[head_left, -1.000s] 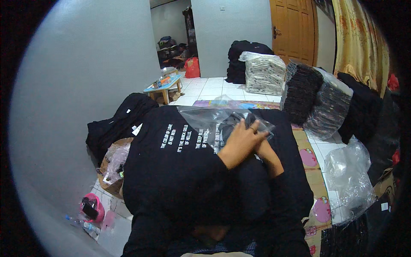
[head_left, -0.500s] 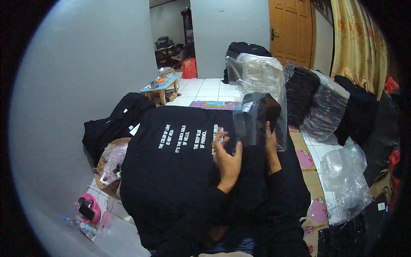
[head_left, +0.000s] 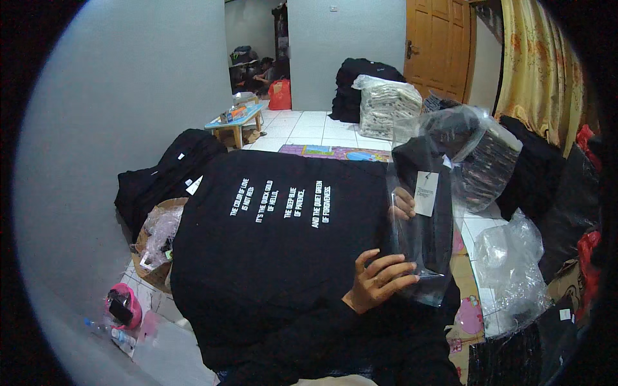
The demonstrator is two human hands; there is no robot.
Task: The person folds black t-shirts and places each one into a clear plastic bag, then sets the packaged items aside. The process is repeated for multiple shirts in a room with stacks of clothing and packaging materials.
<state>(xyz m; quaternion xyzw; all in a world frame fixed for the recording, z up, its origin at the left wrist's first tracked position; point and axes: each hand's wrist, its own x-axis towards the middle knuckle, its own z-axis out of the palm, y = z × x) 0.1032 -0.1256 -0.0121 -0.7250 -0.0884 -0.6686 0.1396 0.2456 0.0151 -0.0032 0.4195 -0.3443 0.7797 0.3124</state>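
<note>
A clear plastic bag [head_left: 428, 293] stands out over the right side of a spread black shirt with white lettering [head_left: 277, 257]. Inside or behind its film is a folded black garment [head_left: 441, 238] with a white hang tag [head_left: 426, 193]. My left hand [head_left: 380, 281] has its fingertips closed on the bag's lower left edge; its thumb is hidden. Seen through the film, my right hand [head_left: 403, 204] curls its fingers round the garment's left edge beside the tag. The rest of that hand is hidden behind the garment.
Folded black clothes [head_left: 170, 164] lie at the left, by a carton [head_left: 149, 273] of plastic wrap. Packed garment stacks [head_left: 386, 112] stand at the back. Loose clear plastic [head_left: 512, 264] lies at the right. A low table [head_left: 238, 122] and a seated person [head_left: 265, 71] are far off.
The bag and both hands have moved to the right and nearer. The white tag has come into sight. My left hand has gone from spread fingers to the bag's edge.
</note>
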